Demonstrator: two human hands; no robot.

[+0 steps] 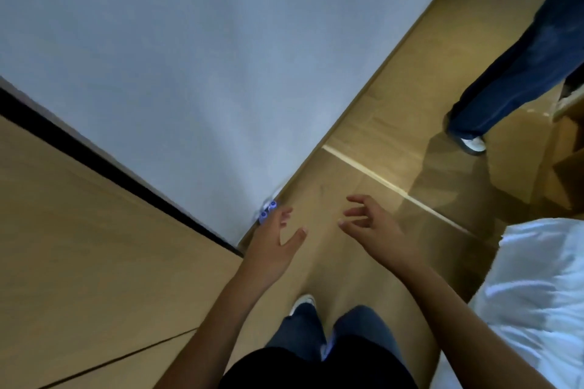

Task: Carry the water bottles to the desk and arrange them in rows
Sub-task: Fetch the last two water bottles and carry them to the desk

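Both my hands reach forward over the wooden floor and hold nothing. My left hand (278,237) has its fingers spread and relaxed, just in front of the wall's foot. My right hand (369,224) hangs with loosely bent fingers, a little to the right. Behind my left fingertips, at the base of the white wall, I see the blue caps of water bottles (268,211); most of them are hidden by my hand and blurred. The wooden desk (94,246) fills the lower left, beside the wall.
A white wall (205,57) takes up the upper left. Another person's leg in blue jeans and a white shoe (474,144) stands at the upper right. White bedding (537,294) lies at the lower right. A cardboard box (565,161) sits at the right edge.
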